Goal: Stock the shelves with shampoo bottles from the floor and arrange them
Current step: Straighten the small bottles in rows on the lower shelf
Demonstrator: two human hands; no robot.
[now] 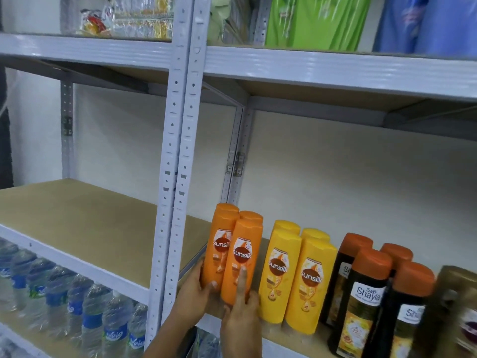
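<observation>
Left hand (195,293) curled around the lower left side of the orange Sunsilk bottles (236,254), fingers wrapped onto the front of the left front bottle. Right hand (241,316) against the lower front of the right front bottle, index finger extended upward along its face, remaining fingers bent round the base. 4 orange bottles in the group, 2 in front and 2 behind, upright, touching one another, standing at the left end of the right-hand shelf board (291,339), close to the grey slotted upright post (178,161). Just beside them to the right, apart by a narrow gap: 4 yellow Sunsilk bottles (296,277), upright, 2 by 2. Further right: dark Safi Shayla bottles (366,301) with orange-brown caps, 4 caps visible, upright. At the right frame edge: a brownish bottle (456,306), blurred, label unreadable. Left bay at the same level: a bare brown board (77,223). Below it: a row of clear water bottles (85,306) with blue labels. Upper shelf (335,71): wrapped goods on the left, green packets (315,21) and blue packets (428,24) on the right, all blurred.
</observation>
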